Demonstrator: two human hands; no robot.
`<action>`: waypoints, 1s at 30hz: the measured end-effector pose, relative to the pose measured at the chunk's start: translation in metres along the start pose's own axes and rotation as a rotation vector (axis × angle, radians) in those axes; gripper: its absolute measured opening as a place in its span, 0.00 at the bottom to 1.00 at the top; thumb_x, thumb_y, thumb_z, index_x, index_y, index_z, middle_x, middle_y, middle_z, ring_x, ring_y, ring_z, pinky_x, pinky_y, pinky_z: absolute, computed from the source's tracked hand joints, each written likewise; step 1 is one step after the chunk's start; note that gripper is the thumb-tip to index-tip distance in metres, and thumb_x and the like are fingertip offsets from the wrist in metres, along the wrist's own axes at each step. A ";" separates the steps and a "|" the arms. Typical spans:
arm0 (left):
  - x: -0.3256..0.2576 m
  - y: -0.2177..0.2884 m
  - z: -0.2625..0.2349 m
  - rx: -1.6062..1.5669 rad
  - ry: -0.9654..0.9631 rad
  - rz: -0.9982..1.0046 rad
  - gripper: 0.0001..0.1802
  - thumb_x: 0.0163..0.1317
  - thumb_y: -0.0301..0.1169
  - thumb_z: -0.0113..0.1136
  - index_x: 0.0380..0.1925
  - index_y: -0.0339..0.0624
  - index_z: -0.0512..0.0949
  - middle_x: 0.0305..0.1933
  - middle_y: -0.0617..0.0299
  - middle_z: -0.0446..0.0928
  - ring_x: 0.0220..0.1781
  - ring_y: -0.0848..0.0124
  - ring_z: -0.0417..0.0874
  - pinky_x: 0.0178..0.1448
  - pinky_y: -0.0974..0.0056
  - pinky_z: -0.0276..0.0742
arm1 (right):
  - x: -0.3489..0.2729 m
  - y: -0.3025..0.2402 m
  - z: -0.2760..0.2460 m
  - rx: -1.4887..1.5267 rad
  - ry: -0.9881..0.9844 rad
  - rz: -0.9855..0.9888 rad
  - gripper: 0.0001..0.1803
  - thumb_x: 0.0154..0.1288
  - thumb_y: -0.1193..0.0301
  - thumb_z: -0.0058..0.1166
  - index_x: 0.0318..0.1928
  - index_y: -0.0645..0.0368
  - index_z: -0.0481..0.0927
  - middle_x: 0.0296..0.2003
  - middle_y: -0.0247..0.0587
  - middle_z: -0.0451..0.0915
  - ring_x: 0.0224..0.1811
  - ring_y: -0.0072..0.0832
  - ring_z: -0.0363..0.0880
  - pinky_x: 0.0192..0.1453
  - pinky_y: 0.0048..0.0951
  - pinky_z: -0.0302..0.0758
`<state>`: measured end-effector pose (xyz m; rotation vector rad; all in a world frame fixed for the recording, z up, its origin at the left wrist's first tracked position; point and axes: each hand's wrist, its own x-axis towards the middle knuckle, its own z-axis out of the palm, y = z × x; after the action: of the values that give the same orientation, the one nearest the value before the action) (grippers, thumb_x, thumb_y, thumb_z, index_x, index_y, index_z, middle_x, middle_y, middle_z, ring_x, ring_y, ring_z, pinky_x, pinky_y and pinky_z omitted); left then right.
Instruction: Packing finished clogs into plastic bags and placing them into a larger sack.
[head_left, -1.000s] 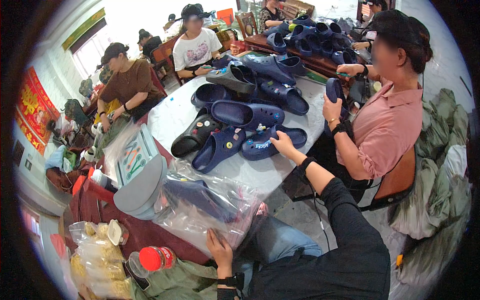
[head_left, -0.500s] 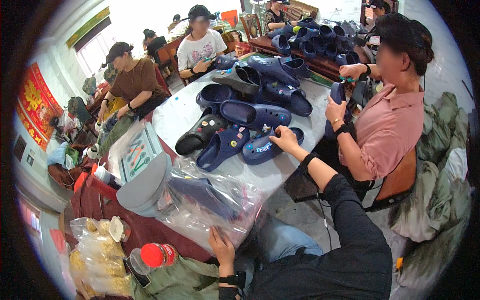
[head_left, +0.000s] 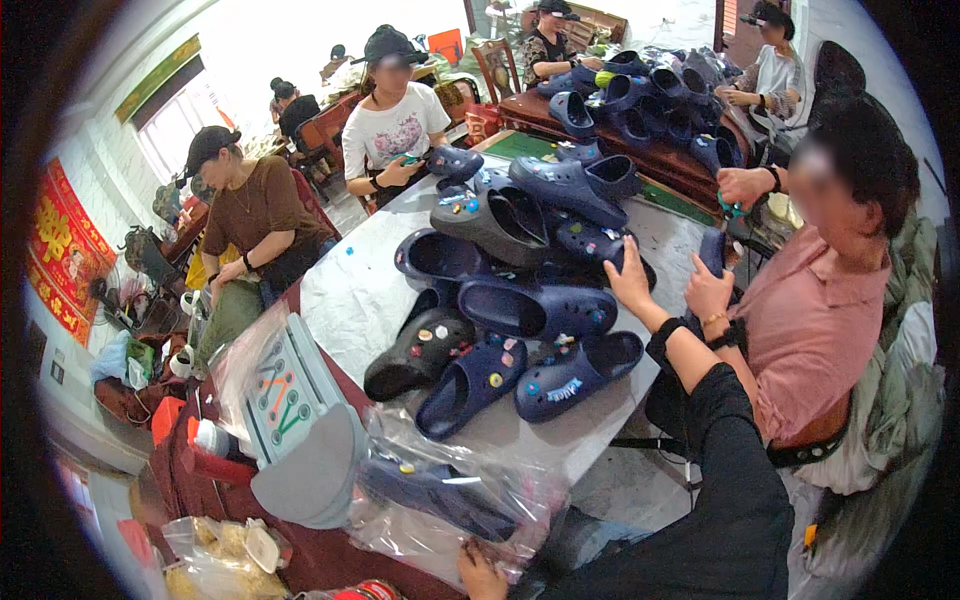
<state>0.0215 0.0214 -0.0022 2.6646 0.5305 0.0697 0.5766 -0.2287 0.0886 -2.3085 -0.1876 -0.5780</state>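
Observation:
My right hand (head_left: 632, 280) reaches over the right side of a clog pile with its fingers apart, next to a navy clog with charms (head_left: 588, 238); whether it touches the clog is unclear. In front of it lie a long navy clog (head_left: 540, 308) and another with white lettering and charms (head_left: 575, 380). A black clog with charms (head_left: 425, 350) and a navy one (head_left: 475, 385) sit to the left. My left hand (head_left: 482, 572), partly cut off by the lower edge, pinches the near edge of a clear plastic bag (head_left: 530, 490). Inside the bag is a navy clog (head_left: 440, 490).
A grey case (head_left: 315, 455) stands left of the bag. Bags of yellowish food (head_left: 225, 555) and a red-lidded jar (head_left: 365, 590) are at the lower left. At my right a person in pink (head_left: 810, 320) works on a clog with a green-handled tool. More clogs (head_left: 650, 100) cover a far table.
My right hand has left the lettered clog and moved farther away, up the right side of the pile, its fingers now spread. My left hand stays by the bag as the view shifts.

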 end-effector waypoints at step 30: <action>0.013 -0.002 0.002 -0.118 0.073 0.010 0.37 0.53 0.39 0.60 0.61 0.35 0.62 0.63 0.43 0.60 0.58 0.42 0.64 0.59 0.47 0.65 | -0.111 -0.200 -0.051 0.262 -0.185 -0.741 0.23 0.42 0.68 0.69 0.36 0.65 0.71 0.27 0.50 0.71 0.31 0.49 0.73 0.33 0.42 0.70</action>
<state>0.0334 0.0272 -0.0055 2.5577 0.5191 0.1957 0.4007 -0.1166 0.1956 -1.9893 -1.1655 -0.6418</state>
